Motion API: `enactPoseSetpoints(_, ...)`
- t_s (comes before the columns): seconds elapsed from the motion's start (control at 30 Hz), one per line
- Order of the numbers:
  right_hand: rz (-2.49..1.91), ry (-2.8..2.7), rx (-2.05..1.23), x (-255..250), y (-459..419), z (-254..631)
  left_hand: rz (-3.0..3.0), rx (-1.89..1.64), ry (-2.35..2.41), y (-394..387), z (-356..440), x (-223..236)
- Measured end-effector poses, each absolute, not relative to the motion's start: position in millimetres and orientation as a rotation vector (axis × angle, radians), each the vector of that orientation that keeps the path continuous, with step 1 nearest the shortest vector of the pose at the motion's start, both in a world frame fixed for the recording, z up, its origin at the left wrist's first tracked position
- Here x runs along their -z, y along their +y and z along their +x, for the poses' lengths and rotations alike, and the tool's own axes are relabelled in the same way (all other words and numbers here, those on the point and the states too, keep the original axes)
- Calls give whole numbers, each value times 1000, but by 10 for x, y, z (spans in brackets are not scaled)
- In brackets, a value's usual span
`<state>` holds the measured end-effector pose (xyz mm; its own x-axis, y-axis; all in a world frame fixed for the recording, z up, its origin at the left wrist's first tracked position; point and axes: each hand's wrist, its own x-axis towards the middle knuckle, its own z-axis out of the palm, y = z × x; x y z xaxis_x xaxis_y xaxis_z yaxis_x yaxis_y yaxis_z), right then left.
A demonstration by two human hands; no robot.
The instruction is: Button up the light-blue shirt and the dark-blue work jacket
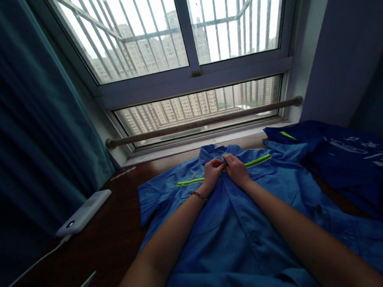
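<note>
A blue short-sleeved work shirt [213, 229] lies front side up on the dark wooden surface, its collar [207, 153] toward the window. Yellow-green reflective strips cross its chest. Just below the collar, my left hand [213, 173] pinches the front placket, a beaded bracelet on its wrist. Close against it, my right hand [235, 169] also has its fingers closed on the placket. My fingertips meet there and hide whatever lies between them, so a button cannot be made out.
A darker blue garment with white print [353, 158] lies at the right, beside more blue cloth. On the left are a white power bank [85, 212] with a cable and a blue curtain [40, 101]. A wooden rail [203, 123] crosses the barred window.
</note>
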<state>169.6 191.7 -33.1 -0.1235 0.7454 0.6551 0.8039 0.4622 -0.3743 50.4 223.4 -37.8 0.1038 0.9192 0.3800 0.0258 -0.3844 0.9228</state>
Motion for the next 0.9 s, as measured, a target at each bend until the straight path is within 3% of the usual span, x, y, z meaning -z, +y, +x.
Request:
enactPoseSetpoints(0.23, -1337, -1509, -25, 361, 2115, 1868, 1717, -1202, 1012, 2245, 477, 323)
enactPoseSetpoints(0.53, -1380, -1111, -217, 614, 2543, 2170, 2642, -555, 1504, 2239, 258, 365)
enactPoseSetpoints(0.63, -1393, -1111, -236, 636, 2696, 2155, 2713, -605, 1705, 2227, 284, 247)
enactPoseSetpoints(0.77, -1387, -1119, -251, 588, 2864, 2101, 2532, -797, 1609, 2141, 491, 162)
enactPoseSetpoints(0.9, -1367, -1127, -266, 572, 2880, 2054, 2054, -773, 1301, 2090, 685, 315)
